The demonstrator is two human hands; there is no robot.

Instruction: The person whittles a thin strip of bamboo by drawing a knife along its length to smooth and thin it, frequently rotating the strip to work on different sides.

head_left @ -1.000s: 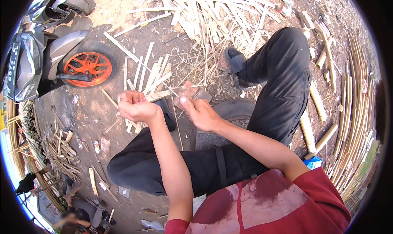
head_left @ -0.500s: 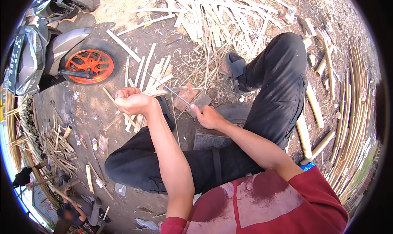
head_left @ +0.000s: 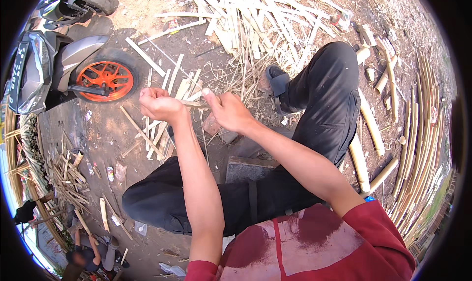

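My right hand [head_left: 227,112] is closed, thumb stretched along the near end of a long thin blade [head_left: 169,59], seen nearly edge-on. The blade points away to the upper left, past my left hand. My left hand [head_left: 160,104] is curled into a fist left of it, over the ground; what it holds, if anything, is hidden by the fingers. A pale flat bamboo strip [head_left: 195,104] shows between the two hands; I cannot tell whether either touches it. Split bamboo pieces [head_left: 189,84] lie on the ground just beyond.
A big heap of bamboo strips [head_left: 246,20] spreads ahead. A motorbike with an orange wheel [head_left: 104,81] stands at the left. Bamboo poles [head_left: 418,143] and cut lengths [head_left: 371,123] lie right. A block [head_left: 246,170] sits between my legs. Another person [head_left: 91,251] is at lower left.
My right hand has moved up and left, closer to my left hand, carrying the blade farther out. My left hand stays nearly in place, still closed.
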